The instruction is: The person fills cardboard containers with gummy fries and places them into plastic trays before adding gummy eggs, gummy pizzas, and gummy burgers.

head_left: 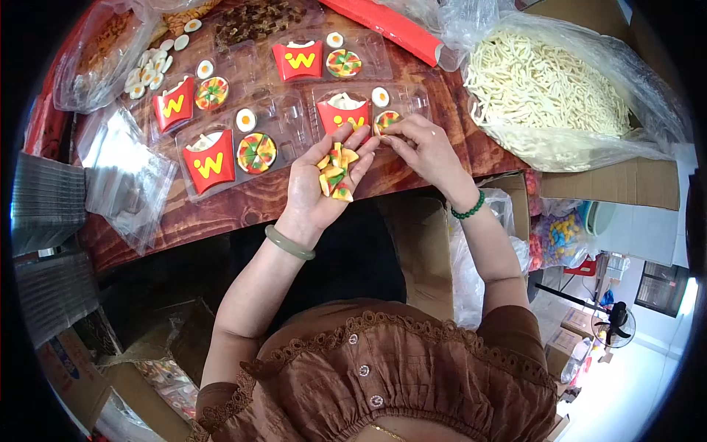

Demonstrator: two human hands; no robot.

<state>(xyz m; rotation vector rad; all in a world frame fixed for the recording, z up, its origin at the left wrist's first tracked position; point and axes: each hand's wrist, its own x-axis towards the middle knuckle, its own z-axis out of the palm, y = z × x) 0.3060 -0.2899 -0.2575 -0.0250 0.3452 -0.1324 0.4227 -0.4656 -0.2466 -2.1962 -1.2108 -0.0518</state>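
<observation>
My left hand (318, 180) is palm up and cupped around several small yellow, red and green wedge pieces (338, 172). Close beside its fingertips, my right hand (421, 149) pinches at the edge of a round of similar wedges (386, 120), partly hidden by the fingers. That round lies in a clear tray with a red carton (343, 113) and an egg piece (380, 97). To the left, another tray holds a red carton (209, 160), an egg piece (246, 120) and a full round of wedges (256, 153). Two more filled trays lie further back.
A large bag of pale strips (549, 85) in a cardboard box stands at the right. Loose egg pieces (151, 72), a bag of brown pieces (258, 20) and a red roll (390, 28) lie at the back. Clear plastic sleeves (125, 169) hang over the left table edge.
</observation>
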